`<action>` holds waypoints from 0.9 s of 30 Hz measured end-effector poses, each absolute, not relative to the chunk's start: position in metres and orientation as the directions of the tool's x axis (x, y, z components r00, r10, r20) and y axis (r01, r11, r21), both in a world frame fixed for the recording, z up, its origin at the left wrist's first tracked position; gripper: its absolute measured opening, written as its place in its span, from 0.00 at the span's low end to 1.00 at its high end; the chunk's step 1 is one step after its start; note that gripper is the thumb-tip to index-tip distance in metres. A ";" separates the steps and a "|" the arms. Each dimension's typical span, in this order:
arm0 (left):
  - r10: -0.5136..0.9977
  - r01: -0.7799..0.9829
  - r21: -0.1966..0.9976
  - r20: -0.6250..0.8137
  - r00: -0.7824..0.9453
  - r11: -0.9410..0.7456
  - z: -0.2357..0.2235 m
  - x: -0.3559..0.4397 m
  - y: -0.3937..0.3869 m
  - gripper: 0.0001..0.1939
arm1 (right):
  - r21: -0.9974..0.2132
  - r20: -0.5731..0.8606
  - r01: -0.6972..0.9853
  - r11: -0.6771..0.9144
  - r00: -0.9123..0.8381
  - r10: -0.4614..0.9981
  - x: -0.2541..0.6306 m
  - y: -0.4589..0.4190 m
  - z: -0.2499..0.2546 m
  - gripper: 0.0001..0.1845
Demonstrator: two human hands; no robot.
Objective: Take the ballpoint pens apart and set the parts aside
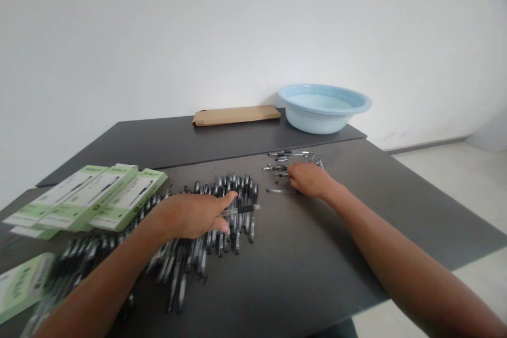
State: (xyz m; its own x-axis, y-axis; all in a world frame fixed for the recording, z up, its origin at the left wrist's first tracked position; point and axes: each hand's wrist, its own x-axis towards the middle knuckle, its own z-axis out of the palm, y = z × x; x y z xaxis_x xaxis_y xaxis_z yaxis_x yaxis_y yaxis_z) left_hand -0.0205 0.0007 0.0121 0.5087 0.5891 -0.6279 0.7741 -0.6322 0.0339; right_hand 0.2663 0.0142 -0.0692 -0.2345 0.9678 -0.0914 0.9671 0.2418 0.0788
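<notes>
My left hand (194,215) is closed in a pinch round a clear black-capped pen (242,209), held level just above a long heap of similar pens (222,206) on the dark table (301,253). My right hand (309,179) reaches farther out, fingers curled down on a small scatter of pen parts (283,161); whether it holds one is hidden.
Several green-and-white pen boxes (95,195) lie at the left, another box (19,285) at the near left edge. A pale blue basin (324,107) and a flat brown envelope (236,114) sit at the far side by the white wall. Floor lies beyond the table's right edge.
</notes>
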 end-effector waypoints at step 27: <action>0.544 0.735 0.060 -0.633 0.551 -0.676 0.008 -0.031 0.024 0.36 | -0.938 0.320 -0.224 0.264 -0.266 0.910 0.231 -0.007 -0.070 0.12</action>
